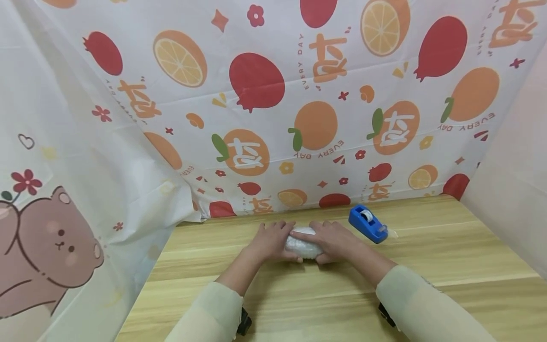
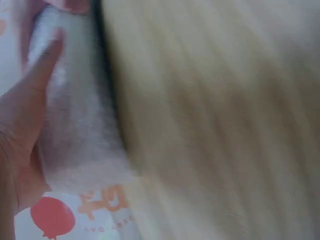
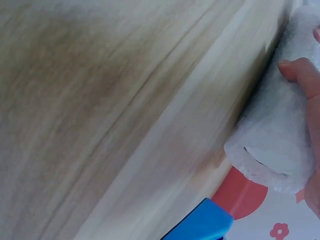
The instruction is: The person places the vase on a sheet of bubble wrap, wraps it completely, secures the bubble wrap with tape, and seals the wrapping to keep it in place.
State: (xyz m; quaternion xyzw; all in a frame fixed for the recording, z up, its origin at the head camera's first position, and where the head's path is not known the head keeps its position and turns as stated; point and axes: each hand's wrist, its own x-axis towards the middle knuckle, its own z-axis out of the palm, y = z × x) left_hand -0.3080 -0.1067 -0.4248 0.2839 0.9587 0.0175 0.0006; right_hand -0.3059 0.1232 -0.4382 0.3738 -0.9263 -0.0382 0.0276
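Note:
A roll-shaped bundle in clear bubble wrap (image 1: 302, 246) lies crosswise between both hands, low over the wooden table. My left hand (image 1: 273, 241) grips its left end, fingers over the far side and thumb along the near side. From the other end my right hand (image 1: 335, 241) holds it the same way. The left wrist view shows the left thumb lying along the wrapped bundle (image 2: 77, 120). In the right wrist view, the bundle's end (image 3: 270, 160) shows layered wrap with a pale rounded edge inside; what is wrapped is hidden.
A blue tape dispenser (image 1: 367, 223) stands beyond the right hand, a strip of clear tape sticking out of its front. Behind the wooden table (image 1: 312, 304) hangs a fruit-print sheet (image 1: 295, 180); a bear-print sheet (image 1: 141, 209) drapes at the left. Black wrist devices show under both sleeves.

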